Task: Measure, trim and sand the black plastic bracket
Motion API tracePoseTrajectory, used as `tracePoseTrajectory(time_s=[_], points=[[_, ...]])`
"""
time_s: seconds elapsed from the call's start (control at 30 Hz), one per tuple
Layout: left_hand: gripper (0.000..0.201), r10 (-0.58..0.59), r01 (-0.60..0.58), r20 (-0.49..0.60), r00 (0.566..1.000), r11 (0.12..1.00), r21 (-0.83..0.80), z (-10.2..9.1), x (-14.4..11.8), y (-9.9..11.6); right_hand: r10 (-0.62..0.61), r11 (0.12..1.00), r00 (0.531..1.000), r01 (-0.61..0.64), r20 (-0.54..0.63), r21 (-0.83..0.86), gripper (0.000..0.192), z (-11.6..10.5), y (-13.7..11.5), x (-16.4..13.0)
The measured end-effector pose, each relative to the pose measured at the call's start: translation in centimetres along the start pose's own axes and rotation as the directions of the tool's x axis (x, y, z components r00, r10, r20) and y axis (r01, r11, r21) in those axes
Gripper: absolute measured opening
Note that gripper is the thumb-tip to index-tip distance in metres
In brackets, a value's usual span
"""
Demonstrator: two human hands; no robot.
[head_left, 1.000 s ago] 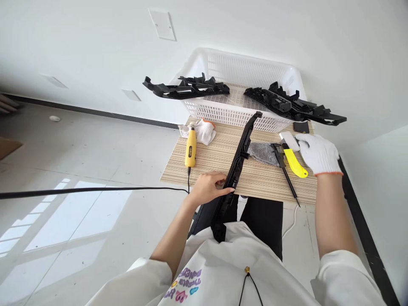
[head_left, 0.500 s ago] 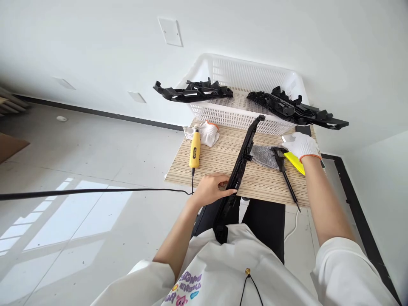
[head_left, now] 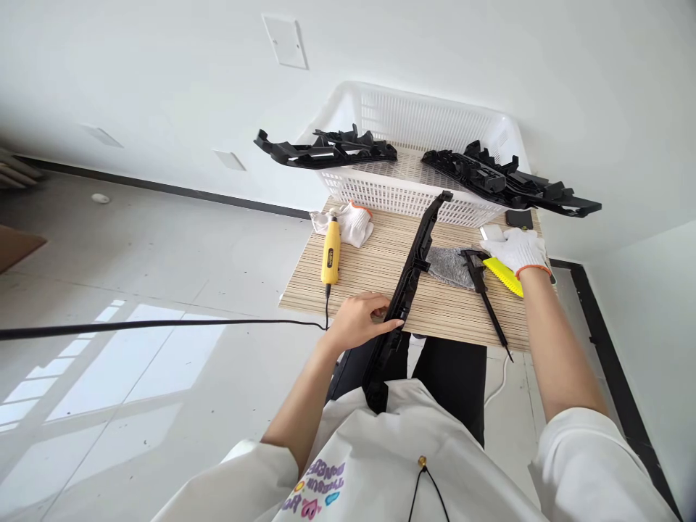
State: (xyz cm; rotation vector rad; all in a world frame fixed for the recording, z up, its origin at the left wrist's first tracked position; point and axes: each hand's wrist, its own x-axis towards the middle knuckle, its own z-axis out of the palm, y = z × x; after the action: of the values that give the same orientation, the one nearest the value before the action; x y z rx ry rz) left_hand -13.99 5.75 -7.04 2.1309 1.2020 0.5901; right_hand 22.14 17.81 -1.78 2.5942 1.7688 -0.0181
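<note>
Striped tabletop [head_left: 375,272] by white wall; left hand [head_left: 359,319] fingers grip black bar [head_left: 413,268], right hand [head_left: 516,249] fingers unclear.

The right hand [head_left: 516,250] wears a white knit glove with an orange cuff; the left hand [head_left: 359,320] is bare. White sleeves, colourful lettering on the chest, dark trousers.

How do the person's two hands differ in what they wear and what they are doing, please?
The left hand is bare, while the right hand wears a white knit glove with an orange cuff. The left hand grips the long black plastic trim strip near the striped wooden table's front edge; the right hand rests farther back on the yellow toothed plastic tool. Both reach from white sleeves over the same table.
</note>
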Motion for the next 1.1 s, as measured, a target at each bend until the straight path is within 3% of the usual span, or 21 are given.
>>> tracePoseTrajectory(time_s=[0.1,0.2,0.3,0.37,0.4,0.47,0.53,0.6,0.73,0.83,0.9,1.0,1.1], points=[[0.041,-0.002,0.002,0.0,1.0,1.0,0.005,0.1,0.0,0.0,0.101,0.994,0.995,-0.1,-0.021,0.033,0.065,-0.5,-0.3,-0.5],[0.041,-0.01,0.01,0.003,1.0,1.0,0.003,0.1,0.0,0.0,0.192,0.975,0.962,-0.164,-0.194,0.15,0.071,-1.1,-0.4,-3.4],[0.042,-0.013,0.013,0.008,1.0,1.0,-0.001,0.0,0.1,-0.1,0.145,0.937,0.952,-0.045,-0.269,0.347,0.068,-1.3,-1.2,-7.9],[0.042,-0.027,0.028,0.029,0.999,0.999,-0.023,-0.2,0.2,-0.1,0.018,0.882,0.953,0.127,-0.302,0.453,0.069,-1.2,-2.5,-10.7],[0.04,-0.041,0.043,0.042,0.998,0.998,-0.045,-0.3,0.2,-0.2,-0.104,0.839,0.939,0.26,-0.328,0.479,0.073,-1.2,-3.3,-11.6],[0.035,-0.073,0.08,0.072,0.995,0.992,-0.097,-0.4,0.3,-0.2,-0.342,0.729,0.854,0.504,-0.392,0.464,0.074,-1.5,-5.2,-12.5],[0.033,-0.097,0.108,0.091,0.991,0.986,-0.128,-0.6,0.3,-0.3,-0.52,0.637,0.747,0.662,-0.414,0.394,0.065,-2.0,-6.9,-12.1],[0.034,-0.11,0.122,0.095,0.989,0.984,-0.132,-0.6,0.2,-0.2,-0.614,0.609,0.682,0.73,-0.398,0.312,0.058,-2.7,-8.1,-11.0],[0.036,-0.128,0.139,0.08,0.989,0.98,-0.144,-0.4,0.0,-0.2,-0.641,0.637,0.653,0.746,-0.405,0.194,0.054,-3.5,-8.9,-9.2],[0.036,-0.117,0.126,0.08,0.99,0.985,-0.119,-0.4,0.0,-0.2,-0.696,0.588,0.587,0.797,-0.413,0.141,0.053,-3.3,-8.6,-8.7],[0.035,-0.112,0.121,0.086,0.99,0.987,-0.103,-0.4,0.0,-0.2,-0.667,0.599,0.586,0.789,-0.46,0.137,0.054,-2.9,-8.1,-8.7],[0.036,-0.116,0.125,0.093,0.989,0.988,-0.092,-0.5,0.0,-0.1,-0.551,0.655,0.642,0.729,-0.533,0.201,0.06,-2.3,-7.8,-9.0],[0.049,-0.119,0.128,0.073,0.99,0.982,-0.141,-0.5,-0.1,-0.1,-0.553,0.61,0.663,0.734,-0.504,0.297,0.063,-2.0,-8.1,-9.5]])
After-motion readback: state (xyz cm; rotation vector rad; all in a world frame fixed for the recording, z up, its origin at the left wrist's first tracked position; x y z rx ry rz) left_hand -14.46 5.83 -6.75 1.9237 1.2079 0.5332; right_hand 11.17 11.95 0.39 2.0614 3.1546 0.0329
